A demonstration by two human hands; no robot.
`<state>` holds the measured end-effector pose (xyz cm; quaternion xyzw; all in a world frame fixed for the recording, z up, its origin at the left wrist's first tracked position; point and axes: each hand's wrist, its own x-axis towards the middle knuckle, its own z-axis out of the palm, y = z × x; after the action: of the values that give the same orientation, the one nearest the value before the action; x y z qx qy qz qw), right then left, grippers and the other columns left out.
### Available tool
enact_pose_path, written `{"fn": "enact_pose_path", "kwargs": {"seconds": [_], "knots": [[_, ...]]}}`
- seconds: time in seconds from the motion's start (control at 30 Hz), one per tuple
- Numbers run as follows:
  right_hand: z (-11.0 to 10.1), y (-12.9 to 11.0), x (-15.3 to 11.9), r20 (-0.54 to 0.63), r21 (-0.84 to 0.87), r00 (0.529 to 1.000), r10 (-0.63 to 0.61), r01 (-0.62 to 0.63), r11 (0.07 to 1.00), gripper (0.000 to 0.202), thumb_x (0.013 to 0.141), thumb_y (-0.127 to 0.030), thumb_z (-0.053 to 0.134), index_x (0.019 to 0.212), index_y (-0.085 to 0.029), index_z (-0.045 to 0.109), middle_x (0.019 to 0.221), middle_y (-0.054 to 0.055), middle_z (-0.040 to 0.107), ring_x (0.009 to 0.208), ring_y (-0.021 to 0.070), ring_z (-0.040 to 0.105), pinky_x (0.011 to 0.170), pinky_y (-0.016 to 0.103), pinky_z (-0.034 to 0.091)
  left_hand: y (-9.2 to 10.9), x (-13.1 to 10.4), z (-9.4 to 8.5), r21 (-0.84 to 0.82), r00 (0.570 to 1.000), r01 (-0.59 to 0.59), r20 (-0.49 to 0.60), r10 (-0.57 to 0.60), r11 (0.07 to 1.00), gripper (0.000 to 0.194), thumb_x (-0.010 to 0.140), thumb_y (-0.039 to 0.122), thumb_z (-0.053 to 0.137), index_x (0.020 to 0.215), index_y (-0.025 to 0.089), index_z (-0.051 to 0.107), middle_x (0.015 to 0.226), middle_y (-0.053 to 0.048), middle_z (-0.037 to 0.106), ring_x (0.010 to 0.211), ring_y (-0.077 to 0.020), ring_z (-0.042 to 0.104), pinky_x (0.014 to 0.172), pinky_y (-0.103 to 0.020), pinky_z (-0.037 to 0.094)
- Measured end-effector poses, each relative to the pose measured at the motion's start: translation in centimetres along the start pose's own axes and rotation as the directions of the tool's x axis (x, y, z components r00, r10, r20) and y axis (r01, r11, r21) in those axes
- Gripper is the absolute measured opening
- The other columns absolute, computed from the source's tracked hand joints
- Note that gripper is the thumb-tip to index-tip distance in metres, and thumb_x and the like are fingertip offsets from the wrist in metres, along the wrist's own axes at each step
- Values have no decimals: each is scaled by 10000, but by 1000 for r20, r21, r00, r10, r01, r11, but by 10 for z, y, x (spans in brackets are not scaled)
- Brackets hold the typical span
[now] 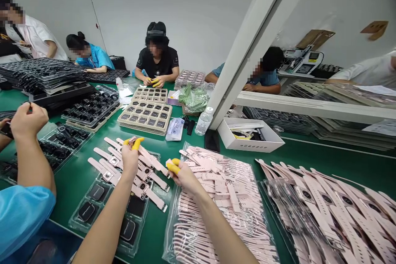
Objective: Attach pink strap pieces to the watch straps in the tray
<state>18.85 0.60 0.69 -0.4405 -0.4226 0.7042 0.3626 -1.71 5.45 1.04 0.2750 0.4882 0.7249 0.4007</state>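
My left hand [132, 152], with yellow covers on its fingertips, pinches a small pinkish metallic watch part above a clear tray [139, 214]. Pink-banded watches [142, 186] lie across that tray, and black square watch faces [86, 211] sit in its compartments. My right hand [177, 170] also wears yellow finger covers and is closed on the end of a pink strap, at the left edge of a plastic bag piled with pink straps [225, 189]. The two hands are apart.
Stacked trays of pink watches [331, 206] stand at the right. Ahead are beige trays of black squares [145, 117], a bottle [204, 121], a black phone [212, 141] and a white box [250, 134]. A co-worker's hand [29, 119] is at left; black watches [62, 144] lie below.
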Motion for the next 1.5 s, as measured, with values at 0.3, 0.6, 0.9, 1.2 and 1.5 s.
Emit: {"fn": "enact_pose_path", "kwargs": {"seconds": [0.3, 0.6, 0.9, 1.2, 1.5], "knots": [[-2, -5, -2, -60, 117, 988, -145, 151, 982, 397, 756, -545, 772, 747, -202, 573, 612, -28, 595, 458, 83, 464, 454, 212, 348, -32, -57, 19, 351, 701, 58, 653, -288, 935, 385, 846, 271, 690, 1218, 173, 718, 863, -54, 738, 607, -152, 650, 547, -268, 561], [-1, -6, -9, 107, 58, 994, -30, 24, 998, 392, 778, -490, 768, 668, -196, 532, 497, -47, 516, 361, 46, 295, 387, 210, 169, -27, -49, 7, 326, 496, -629, 867, 42, 706, 658, 755, 2, 475, 1349, 211, 666, 1251, -109, 655, 1178, -241, 638, 1078, -445, 540], [-1, -7, -8, 77, 165, 997, -25, 12, 986, 414, 737, -516, 813, 764, -213, 532, 460, -91, 458, 355, 46, 241, 385, 208, 144, -25, -48, 7, 316, 480, -663, 875, 62, 679, 615, 809, 13, 448, 1364, 196, 638, 1245, -116, 635, 1180, -233, 633, 1067, -413, 545], [0, -4, -7, 98, 280, 993, -65, 35, 959, 371, 769, -433, 803, 692, -206, 520, 458, -72, 452, 354, 41, 247, 380, 211, 138, -25, -49, 8, 311, 488, -659, 869, 76, 684, 559, 863, 27, 436, 1358, 194, 634, 1240, -121, 644, 1177, -240, 631, 1066, -428, 544], [-4, 4, -3, 64, 368, 995, -73, 45, 929, 361, 776, -434, 827, 741, -203, 551, 440, -94, 430, 339, 31, 225, 350, 169, 155, -12, -53, 7, 307, 440, -644, 898, 11, 701, 430, 1035, 231, 422, 1434, 195, 579, 1249, -121, 589, 1165, -241, 622, 1090, -417, 519]]}}
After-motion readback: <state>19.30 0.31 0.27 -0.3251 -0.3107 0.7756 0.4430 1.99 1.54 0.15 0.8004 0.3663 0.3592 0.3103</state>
